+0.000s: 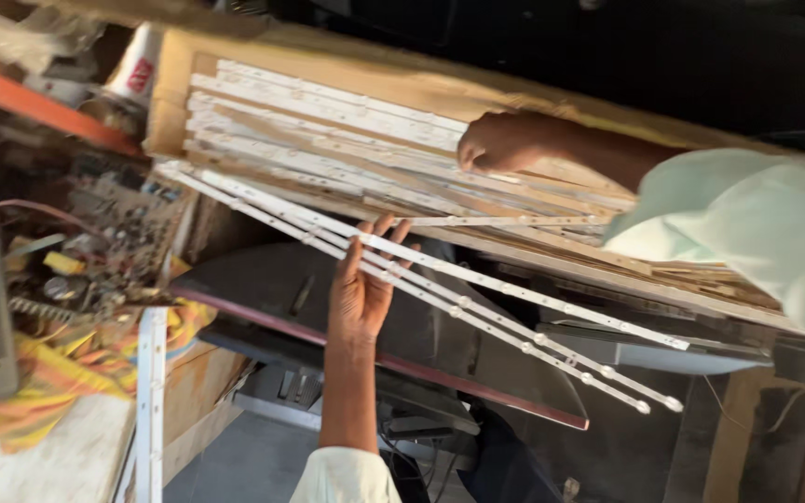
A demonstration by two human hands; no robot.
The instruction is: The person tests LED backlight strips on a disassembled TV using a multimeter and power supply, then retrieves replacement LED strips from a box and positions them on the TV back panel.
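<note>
Item: LED backlight strips [477, 289], long, thin, white, studded with small round lenses at intervals. A loose bundle of about three runs from 10 o'clock down to 4 o'clock across the middle of the view, its far ends jutting free over a dark curved television shell [328, 298].

Left hand [361, 293]: fingers spread open, palm up beneath the bundle near its middle, supporting rather than clamped.

Right hand [500, 140]: at 1 o'clock, fingers curled down onto a further stack of white strips [309, 130] lying in a shallow cardboard tray [174, 84]; whether it grips one strip cannot be told.

Handling, by judgement: very light, narrow, springy; they sag and whip where unsupported, and the lenses look easily knocked off. Best held flat from beneath at two well-separated points, by the bare strip between lenses, never by one end.

Surroundings: circuit board [114, 233] with wiring at 9 o'clock; orange and yellow cloth [58, 373] at 8 o'clock; one more white strip [151, 401] standing at 7 o'clock.
</note>
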